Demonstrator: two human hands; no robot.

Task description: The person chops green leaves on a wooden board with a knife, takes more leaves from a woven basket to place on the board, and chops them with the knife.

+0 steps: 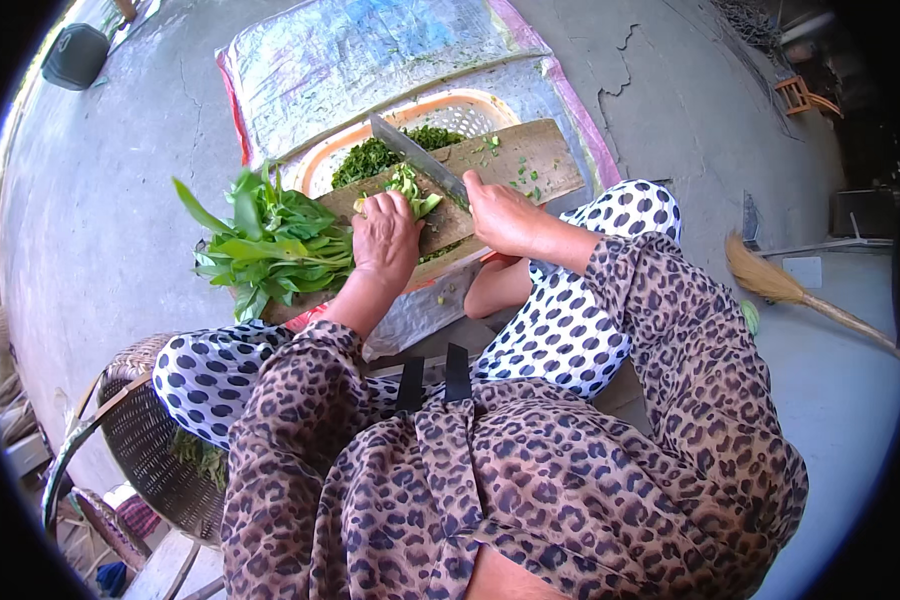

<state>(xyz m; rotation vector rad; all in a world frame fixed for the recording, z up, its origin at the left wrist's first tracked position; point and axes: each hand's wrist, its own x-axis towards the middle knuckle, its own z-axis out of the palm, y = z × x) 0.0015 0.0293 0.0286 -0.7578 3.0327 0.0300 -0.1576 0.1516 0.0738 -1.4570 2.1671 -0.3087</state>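
Observation:
My left hand is closed around the stem end of a bunch of leafy greens, pressing it on a wooden board. The leaves spread out to the left of that hand. In my right hand is the handle of a knife, whose broad blade points up and to the left, just right of some cut pale-green pieces. Beneath the board, an orange-rimmed plastic basket holds chopped dark greens. Small green bits lie on the board's right part.
A woven plastic sack lies under the basket on cracked concrete floor. At the lower left stands a wicker basket with greens inside. A straw broom lies at the right, and a dark container is at the upper left.

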